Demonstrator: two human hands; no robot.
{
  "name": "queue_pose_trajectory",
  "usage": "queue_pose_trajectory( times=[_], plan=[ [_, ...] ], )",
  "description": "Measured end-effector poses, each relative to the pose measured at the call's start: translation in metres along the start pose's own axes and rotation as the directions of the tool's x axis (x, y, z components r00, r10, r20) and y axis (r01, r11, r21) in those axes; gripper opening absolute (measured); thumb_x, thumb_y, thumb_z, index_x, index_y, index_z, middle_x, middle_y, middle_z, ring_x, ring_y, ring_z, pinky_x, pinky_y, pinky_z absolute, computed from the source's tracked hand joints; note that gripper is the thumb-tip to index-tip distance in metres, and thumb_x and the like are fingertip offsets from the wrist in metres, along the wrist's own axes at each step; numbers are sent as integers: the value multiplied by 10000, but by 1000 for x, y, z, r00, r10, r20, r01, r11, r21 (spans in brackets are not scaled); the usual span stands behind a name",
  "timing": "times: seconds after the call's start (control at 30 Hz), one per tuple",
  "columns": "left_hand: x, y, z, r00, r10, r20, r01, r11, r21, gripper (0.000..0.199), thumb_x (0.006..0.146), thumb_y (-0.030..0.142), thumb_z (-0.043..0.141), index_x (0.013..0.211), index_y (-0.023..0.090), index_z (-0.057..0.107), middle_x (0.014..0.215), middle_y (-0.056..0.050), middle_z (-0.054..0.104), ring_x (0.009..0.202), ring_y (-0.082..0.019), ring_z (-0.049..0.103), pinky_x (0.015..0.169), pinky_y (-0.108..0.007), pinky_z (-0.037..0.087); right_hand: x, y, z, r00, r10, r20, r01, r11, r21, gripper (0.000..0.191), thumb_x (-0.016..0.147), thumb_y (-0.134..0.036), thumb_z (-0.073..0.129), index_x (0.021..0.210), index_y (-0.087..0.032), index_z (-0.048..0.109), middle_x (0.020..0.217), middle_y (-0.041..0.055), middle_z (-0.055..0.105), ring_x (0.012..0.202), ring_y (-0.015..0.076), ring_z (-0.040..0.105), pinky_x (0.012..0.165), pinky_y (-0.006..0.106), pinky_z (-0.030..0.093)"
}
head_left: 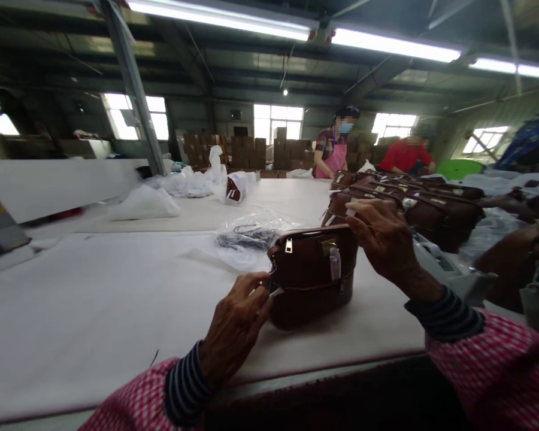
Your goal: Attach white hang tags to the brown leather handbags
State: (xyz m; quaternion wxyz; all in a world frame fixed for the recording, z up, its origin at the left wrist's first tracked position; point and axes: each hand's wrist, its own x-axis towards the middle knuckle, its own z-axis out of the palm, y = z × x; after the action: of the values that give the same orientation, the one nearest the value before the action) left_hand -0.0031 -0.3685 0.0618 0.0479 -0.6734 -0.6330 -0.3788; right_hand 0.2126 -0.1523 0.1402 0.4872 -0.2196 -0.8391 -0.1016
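A dark brown handbag [312, 278] stands upright on the white-covered table in front of me. It has a zipper pull, a gold-coloured clasp and a wrapped tab on its front. My left hand [238, 320] is closed at the bag's left edge, where a small white tag [276, 292] pokes out by the fingertips. At the upper right corner, my right hand [384, 239] has its fingers bent and pressed together on the bag. A small white piece [350, 211] shows at that hand's fingertips; its kind is unclear. Behind the bag lies a dark chain or cord [247, 235] in clear plastic.
Several similar brown bags [444, 215] crowd the table's right side. White plastic wrapping [188, 182] is heaped at the far left, near another partly wrapped bag [232, 190]. Across the table are a masked person in a pink apron [336, 157] and a person in red [402, 155].
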Motion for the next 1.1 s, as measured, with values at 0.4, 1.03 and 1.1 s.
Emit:
queue_pose_trajectory(
  times=[0.4, 1.03, 1.1],
  plan=[
    [-5, 11, 9, 993, 108, -51, -79, 912, 403, 177, 922, 76, 477, 823, 193, 566, 871, -33, 642, 821, -188, 636, 651, -312, 525, 23, -84, 31, 912, -191, 364, 238, 967, -88, 563, 1029, -603, 295, 898, -168, 629, 828, 83, 673, 746, 212, 577, 716, 335, 308],
    [12, -35, -10, 996, -5, 85, 2, 999, 36, 284, 1033, 337, 398, 966, 215, 646, 1033, -24, 680, 856, -125, 660, 795, -245, 497, 29, -82, 18, 888, -198, 415, 252, 965, -78, 589, 1016, -626, 290, 997, -164, 656, 902, 104, 696, 841, 251, 610, 764, 344, 378],
    [12, -43, -15, 994, 7, 105, -2, 999, -52, 250, 982, 417, 518, 1076, 232, 659, 1062, -21, 695, 744, -111, 631, 751, -244, 507, 33, -71, 5, 909, -233, 346, 246, 969, 6, 560, 1022, -599, 330, 1160, -159, 648, 1090, 126, 698, 1032, 279, 598, 898, 383, 401]
  ],
)
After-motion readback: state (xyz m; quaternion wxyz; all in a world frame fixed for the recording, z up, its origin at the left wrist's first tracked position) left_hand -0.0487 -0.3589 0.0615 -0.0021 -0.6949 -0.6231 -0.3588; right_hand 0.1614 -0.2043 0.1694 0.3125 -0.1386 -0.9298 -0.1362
